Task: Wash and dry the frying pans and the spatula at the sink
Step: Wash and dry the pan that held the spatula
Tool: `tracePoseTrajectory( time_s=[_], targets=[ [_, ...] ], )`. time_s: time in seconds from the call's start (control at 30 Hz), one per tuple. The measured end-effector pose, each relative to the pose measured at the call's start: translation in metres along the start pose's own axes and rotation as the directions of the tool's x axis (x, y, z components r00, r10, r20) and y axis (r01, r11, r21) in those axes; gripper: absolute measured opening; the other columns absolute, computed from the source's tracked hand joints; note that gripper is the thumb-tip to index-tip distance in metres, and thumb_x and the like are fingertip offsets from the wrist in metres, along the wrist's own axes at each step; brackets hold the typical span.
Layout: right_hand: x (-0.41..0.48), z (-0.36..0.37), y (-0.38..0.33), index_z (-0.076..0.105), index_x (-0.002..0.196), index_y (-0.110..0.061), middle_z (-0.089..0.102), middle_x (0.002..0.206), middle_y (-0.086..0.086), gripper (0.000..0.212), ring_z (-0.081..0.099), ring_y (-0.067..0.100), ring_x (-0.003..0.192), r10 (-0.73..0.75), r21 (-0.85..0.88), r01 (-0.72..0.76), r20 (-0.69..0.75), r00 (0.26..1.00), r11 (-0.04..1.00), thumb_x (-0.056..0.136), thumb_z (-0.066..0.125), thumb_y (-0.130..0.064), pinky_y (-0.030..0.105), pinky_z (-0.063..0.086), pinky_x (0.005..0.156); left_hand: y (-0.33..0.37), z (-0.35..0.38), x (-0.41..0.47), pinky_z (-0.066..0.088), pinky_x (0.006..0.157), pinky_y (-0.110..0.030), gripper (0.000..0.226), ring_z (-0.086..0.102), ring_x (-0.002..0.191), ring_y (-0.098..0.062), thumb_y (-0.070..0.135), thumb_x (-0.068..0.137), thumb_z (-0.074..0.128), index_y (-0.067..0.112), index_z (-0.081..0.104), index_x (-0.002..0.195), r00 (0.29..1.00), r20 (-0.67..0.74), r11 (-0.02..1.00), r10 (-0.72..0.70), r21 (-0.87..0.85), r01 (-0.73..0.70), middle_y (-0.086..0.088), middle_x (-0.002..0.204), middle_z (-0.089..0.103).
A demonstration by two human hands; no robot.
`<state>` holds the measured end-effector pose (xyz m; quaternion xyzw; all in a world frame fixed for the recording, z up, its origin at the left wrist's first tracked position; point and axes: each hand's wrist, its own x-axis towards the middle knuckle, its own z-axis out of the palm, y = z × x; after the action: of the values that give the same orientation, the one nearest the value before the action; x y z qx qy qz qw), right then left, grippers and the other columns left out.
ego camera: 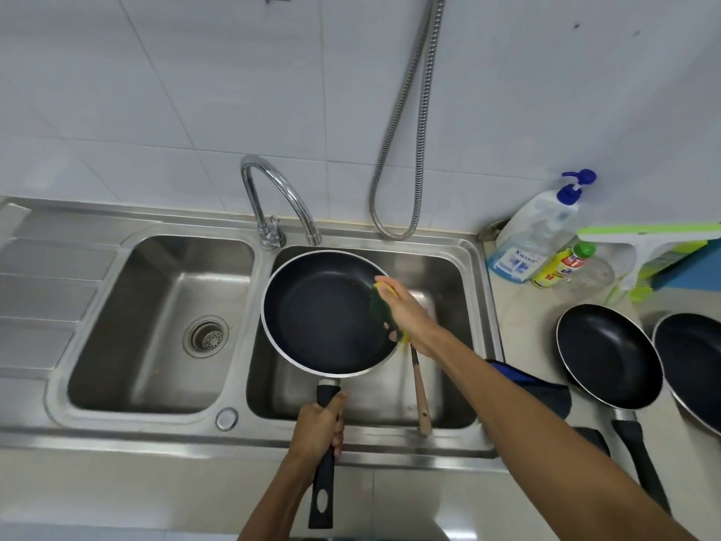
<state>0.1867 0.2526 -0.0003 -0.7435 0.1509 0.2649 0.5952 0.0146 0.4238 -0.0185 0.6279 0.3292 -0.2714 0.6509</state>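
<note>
Up top we had white glazed wall tiles (156, 91) filling the frame, evenly lit, with a soft sheen and no hard shadows. Right of centre, a ribbed metal hose (423, 111) hung down the wall and looped back up. Just left of it stood a chrome swan-neck tap (273, 189). Far left we saw a ridged steel draining board (47, 290), and at right a pale beige counter (519, 326).

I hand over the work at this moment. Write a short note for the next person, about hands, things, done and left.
Left hand grips the pan by its handle, over the right basin.
Right hand holds the sponge against the pan's right rim.
Spatula lies in that basin, partly under the pan.
Second pan and third pan sit on the counter, right.
Done: nothing finished, as far as visible.
Left: scrub, rinse, wash the rest, dry all.
</note>
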Motion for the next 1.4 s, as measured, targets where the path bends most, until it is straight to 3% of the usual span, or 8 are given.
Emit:
tracePoseTrajectory(
  time_s=[0.2, 0.33, 0.63, 0.8, 0.9, 1.0, 1.17, 1.4],
  targets=[
    [0.031, 0.031, -0.013, 0.049, 0.066, -0.017, 0.063, 0.076, 0.007, 0.046, 0.06, 0.032, 0.08, -0.371, -0.603, 0.214, -0.147, 0.917, 0.768, 0.103, 0.038, -0.041, 0.039, 0.046, 0.074, 0.0, 0.003, -0.007, 0.035, 0.041, -0.026, 0.048, 0.037, 0.039, -0.014, 0.03, 0.101, 0.059, 0.016, 0.045, 0.057, 1.0, -0.006, 1.0, -0.005, 0.002, 0.005, -0.002, 0.048, 0.038],
    [0.032, 0.048, -0.02, 0.07, 0.08, -0.01, 0.073, 0.088, 0.019, 0.055, 0.066, 0.04, 0.086, -0.423, -0.752, 0.182, -0.139, 0.895, 0.634, 0.102, 0.032, -0.043, 0.043, 0.052, 0.08, 0.0, 0.011, -0.007, 0.033, 0.041, -0.025, 0.047, 0.035, 0.038, -0.014, 0.03, 0.1, 0.061, 0.017, 0.044, 0.057, 0.999, -0.004, 0.999, -0.033, -0.002, 0.033, -0.001, 0.047, 0.037],
    [0.039, 0.044, -0.005, 0.073, 0.097, -0.007, 0.073, 0.105, 0.02, 0.056, 0.066, 0.042, 0.101, -0.333, -0.742, 0.127, -0.136, 0.933, 0.659, 0.105, 0.03, -0.042, 0.044, 0.05, 0.089, 0.004, 0.017, -0.006, 0.034, 0.041, -0.025, 0.048, 0.034, 0.039, -0.015, 0.033, 0.098, 0.062, 0.017, 0.044, 0.057, 0.999, 0.018, 1.0, -0.027, 0.001, 0.027, -0.001, 0.049, 0.036],
    [0.048, 0.015, -0.016, 0.057, 0.095, -0.019, 0.066, 0.094, 0.003, 0.038, 0.062, 0.026, 0.09, -0.171, -0.443, 0.128, -0.058, 0.984, 0.887, 0.102, 0.043, -0.054, 0.034, 0.043, 0.071, 0.006, 0.018, 0.004, 0.034, 0.041, -0.026, 0.052, 0.035, 0.038, -0.016, 0.033, 0.099, 0.061, 0.018, 0.041, 0.053, 1.0, 0.009, 0.999, -0.027, 0.024, 0.027, -0.001, 0.047, 0.036],
    [0.043, -0.007, -0.019, 0.062, 0.116, -0.021, 0.064, 0.1, -0.004, 0.028, 0.059, 0.015, 0.087, -0.256, -0.358, 0.218, -0.063, 0.965, 0.908, 0.1, 0.057, -0.043, 0.022, 0.042, 0.065, 0.005, 0.017, 0.01, 0.035, 0.041, -0.026, 0.053, 0.036, 0.039, -0.016, 0.034, 0.099, 0.061, 0.019, 0.043, 0.052, 0.999, 0.017, 0.998, -0.042, 0.036, 0.042, -0.001, 0.046, 0.037],
    [0.046, -0.04, -0.011, 0.059, 0.121, -0.028, 0.064, 0.114, -0.003, 0.033, 0.06, 0.017, 0.101, -0.351, -0.378, 0.245, -0.241, 0.905, 0.893, 0.094, 0.063, -0.047, 0.031, 0.051, 0.084, 0.003, 0.016, 0.018, 0.034, 0.041, -0.026, 0.055, 0.036, 0.038, -0.018, 0.036, 0.098, 0.063, 0.018, 0.043, 0.051, 0.999, 0.013, 0.998, -0.049, 0.044, 0.048, -0.003, 0.046, 0.037],
    [0.039, -0.142, 0.029, 0.055, 0.125, -0.02, 0.061, 0.123, 0.016, 0.044, 0.058, 0.039, 0.11, -0.333, -0.598, -0.089, -0.557, 0.761, 0.797, 0.091, 0.063, -0.048, 0.047, 0.049, 0.092, -0.001, 0.017, 0.026, 0.033, 0.04, -0.025, 0.056, 0.035, 0.037, -0.018, 0.036, 0.097, 0.064, 0.018, 0.042, 0.049, 0.999, 0.013, 0.997, -0.05, 0.054, 0.049, -0.004, 0.045, 0.036],
    [0.022, -0.194, 0.075, 0.048, 0.136, -0.011, 0.054, 0.13, 0.026, 0.056, 0.053, 0.048, 0.115, -0.195, -0.697, -0.365, -0.586, 0.787, 0.618, 0.093, 0.064, -0.043, 0.054, 0.046, 0.095, -0.003, 0.016, 0.027, 0.033, 0.04, -0.025, 0.053, 0.033, 0.038, -0.017, 0.037, 0.097, 0.064, 0.017, 0.039, 0.055, 0.998, 0.025, 0.995, -0.052, 0.089, 0.05, -0.003, 0.048, 0.033]
  ],
)
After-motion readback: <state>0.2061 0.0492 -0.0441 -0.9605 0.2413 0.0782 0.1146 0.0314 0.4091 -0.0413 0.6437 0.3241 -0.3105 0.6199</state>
